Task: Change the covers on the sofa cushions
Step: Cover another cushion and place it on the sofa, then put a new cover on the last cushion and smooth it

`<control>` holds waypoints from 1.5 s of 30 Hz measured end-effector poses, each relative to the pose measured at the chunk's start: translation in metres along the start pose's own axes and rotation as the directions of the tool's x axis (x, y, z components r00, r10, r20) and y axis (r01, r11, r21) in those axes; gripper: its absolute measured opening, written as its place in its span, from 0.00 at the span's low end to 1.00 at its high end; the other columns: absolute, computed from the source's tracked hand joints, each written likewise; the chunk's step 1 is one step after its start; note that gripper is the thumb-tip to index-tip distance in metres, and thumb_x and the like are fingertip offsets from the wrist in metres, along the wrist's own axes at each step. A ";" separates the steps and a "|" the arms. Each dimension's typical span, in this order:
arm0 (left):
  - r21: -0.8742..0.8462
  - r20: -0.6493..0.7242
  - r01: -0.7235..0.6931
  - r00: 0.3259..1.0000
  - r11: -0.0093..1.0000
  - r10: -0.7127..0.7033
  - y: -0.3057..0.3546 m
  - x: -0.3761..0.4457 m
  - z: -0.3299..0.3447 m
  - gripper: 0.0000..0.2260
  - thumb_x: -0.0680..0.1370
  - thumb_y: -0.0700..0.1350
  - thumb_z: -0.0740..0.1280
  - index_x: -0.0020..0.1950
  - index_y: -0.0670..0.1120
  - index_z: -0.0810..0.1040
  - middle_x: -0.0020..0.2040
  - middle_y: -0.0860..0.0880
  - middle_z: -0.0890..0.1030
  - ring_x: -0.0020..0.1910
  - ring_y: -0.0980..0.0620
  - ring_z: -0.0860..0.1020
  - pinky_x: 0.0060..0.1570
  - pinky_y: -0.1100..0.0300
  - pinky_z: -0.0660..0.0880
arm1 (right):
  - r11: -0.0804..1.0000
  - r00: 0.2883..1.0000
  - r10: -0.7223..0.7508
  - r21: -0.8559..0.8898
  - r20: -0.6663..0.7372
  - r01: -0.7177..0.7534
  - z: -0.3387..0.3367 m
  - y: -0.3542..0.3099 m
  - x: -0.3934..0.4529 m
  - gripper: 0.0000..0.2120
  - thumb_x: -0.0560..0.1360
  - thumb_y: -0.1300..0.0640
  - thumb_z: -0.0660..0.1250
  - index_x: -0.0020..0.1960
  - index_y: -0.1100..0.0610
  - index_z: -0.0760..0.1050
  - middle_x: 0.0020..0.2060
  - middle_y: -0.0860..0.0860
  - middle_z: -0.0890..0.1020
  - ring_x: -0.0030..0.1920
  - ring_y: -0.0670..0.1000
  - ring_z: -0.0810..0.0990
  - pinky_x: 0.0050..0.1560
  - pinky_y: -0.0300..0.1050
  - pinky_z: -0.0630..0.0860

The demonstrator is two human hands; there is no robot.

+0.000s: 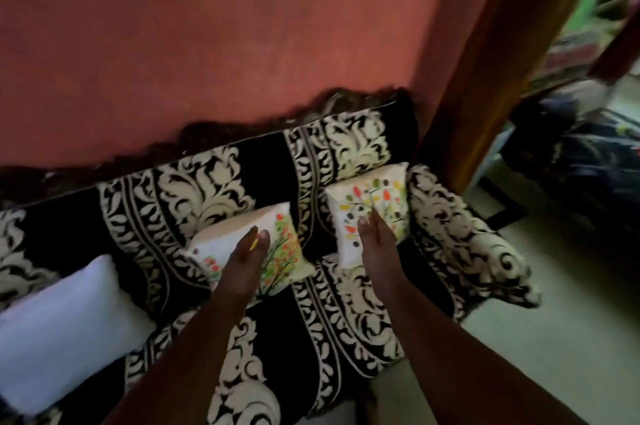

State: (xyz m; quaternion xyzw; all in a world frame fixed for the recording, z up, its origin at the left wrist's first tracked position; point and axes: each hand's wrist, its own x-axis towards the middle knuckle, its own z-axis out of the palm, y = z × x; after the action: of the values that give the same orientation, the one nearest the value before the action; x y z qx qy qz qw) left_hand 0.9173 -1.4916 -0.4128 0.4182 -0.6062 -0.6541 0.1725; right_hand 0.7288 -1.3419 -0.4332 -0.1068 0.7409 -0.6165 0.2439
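Note:
Two small cream cushions with a colourful tree print lean against the backrest of a sofa (311, 338) draped in black-and-cream patterned cloth. My left hand (244, 262) lies with straight fingers on the left printed cushion (287, 248). My right hand (375, 241) lies with straight fingers on the front of the right printed cushion (374, 203). A plain white cushion (65, 331) with no printed cover lies on the seat at the far left, untouched.
A terracotta wall (242, 26) rises right behind the sofa. A brown door frame (498, 78) stands at the sofa's right end, with dark clutter beyond it. Pale floor (536, 355) runs along the sofa's front right.

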 end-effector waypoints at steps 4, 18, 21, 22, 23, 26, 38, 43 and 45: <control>0.089 0.176 -0.099 0.981 0.991 0.082 0.070 -0.057 0.088 0.28 0.77 0.66 0.61 0.74 0.54 0.71 0.69 0.55 0.72 0.68 0.55 0.70 0.69 0.56 0.65 | 0.998 0.980 -0.032 0.052 -0.195 0.043 -0.120 -0.046 -0.049 0.28 0.82 0.42 0.61 0.79 0.49 0.62 0.76 0.48 0.67 0.75 0.51 0.67 0.68 0.45 0.68; 0.115 0.666 -0.484 0.686 0.867 0.295 0.151 -0.222 0.482 0.22 0.80 0.65 0.57 0.65 0.53 0.75 0.67 0.52 0.74 0.70 0.52 0.70 0.75 0.49 0.63 | 0.978 0.774 -0.119 0.060 -0.622 0.199 -0.544 -0.052 -0.168 0.30 0.83 0.43 0.61 0.80 0.55 0.61 0.77 0.52 0.67 0.72 0.46 0.67 0.67 0.40 0.63; 0.089 0.726 -0.476 0.632 0.875 0.270 0.146 -0.260 0.578 0.37 0.75 0.72 0.57 0.76 0.50 0.68 0.74 0.51 0.70 0.73 0.52 0.66 0.76 0.50 0.62 | 0.983 0.701 -0.081 0.058 -0.708 0.172 -0.646 -0.038 -0.183 0.30 0.83 0.43 0.61 0.79 0.56 0.62 0.76 0.54 0.68 0.74 0.49 0.68 0.66 0.39 0.63; 0.082 0.731 -0.443 0.635 0.893 0.248 0.146 -0.271 0.601 0.38 0.75 0.71 0.58 0.79 0.50 0.66 0.74 0.53 0.68 0.73 0.55 0.65 0.75 0.53 0.60 | 0.985 0.686 -0.085 0.045 -0.723 0.169 -0.670 -0.037 -0.187 0.30 0.83 0.44 0.61 0.79 0.57 0.62 0.76 0.54 0.68 0.74 0.50 0.68 0.66 0.39 0.63; 0.057 0.753 -0.419 0.614 0.906 0.236 0.145 -0.280 0.624 0.37 0.76 0.70 0.59 0.79 0.50 0.65 0.74 0.54 0.68 0.72 0.57 0.64 0.74 0.56 0.60 | 0.986 0.675 -0.080 0.043 -0.734 0.164 -0.692 -0.035 -0.189 0.30 0.83 0.44 0.61 0.79 0.57 0.62 0.76 0.54 0.68 0.74 0.50 0.68 0.67 0.39 0.63; 0.044 0.806 -0.357 0.565 0.933 0.178 0.139 -0.302 0.704 0.39 0.74 0.69 0.63 0.79 0.49 0.64 0.76 0.50 0.69 0.74 0.52 0.68 0.75 0.49 0.64 | 0.988 0.637 -0.072 0.032 -0.767 0.149 -0.762 -0.025 -0.188 0.30 0.83 0.42 0.60 0.79 0.57 0.62 0.75 0.56 0.69 0.74 0.51 0.68 0.69 0.41 0.63; 0.175 0.919 -0.359 0.393 0.917 -0.021 0.090 -0.244 0.966 0.40 0.74 0.69 0.62 0.81 0.51 0.60 0.79 0.52 0.65 0.76 0.52 0.65 0.74 0.45 0.65 | 0.992 0.528 0.110 0.124 -0.842 -0.009 -0.944 0.042 -0.104 0.37 0.78 0.35 0.60 0.80 0.54 0.59 0.75 0.52 0.69 0.67 0.45 0.68 0.66 0.44 0.66; 0.262 0.935 -0.399 0.329 0.879 -0.130 0.098 -0.210 1.072 0.39 0.76 0.69 0.61 0.81 0.51 0.60 0.79 0.52 0.65 0.76 0.52 0.66 0.74 0.45 0.66 | 0.980 0.437 0.194 0.190 -0.878 -0.053 -1.022 0.047 -0.058 0.32 0.82 0.41 0.60 0.80 0.57 0.59 0.75 0.55 0.70 0.66 0.45 0.68 0.63 0.42 0.65; 0.293 0.934 -0.425 0.319 0.857 -0.161 0.102 -0.199 1.121 0.37 0.77 0.68 0.62 0.81 0.51 0.60 0.79 0.52 0.65 0.75 0.52 0.66 0.74 0.48 0.65 | 0.977 0.416 0.213 0.204 -0.884 -0.068 -1.057 0.050 -0.042 0.32 0.82 0.41 0.60 0.80 0.56 0.59 0.75 0.54 0.69 0.68 0.47 0.69 0.63 0.42 0.65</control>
State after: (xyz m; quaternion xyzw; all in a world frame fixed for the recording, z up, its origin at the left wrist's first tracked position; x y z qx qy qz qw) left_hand 0.1588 -0.6393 -0.3451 -0.0630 -0.7689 -0.5774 -0.2671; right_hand 0.2507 -0.4017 -0.3445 0.3183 0.7186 -0.6040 -0.1320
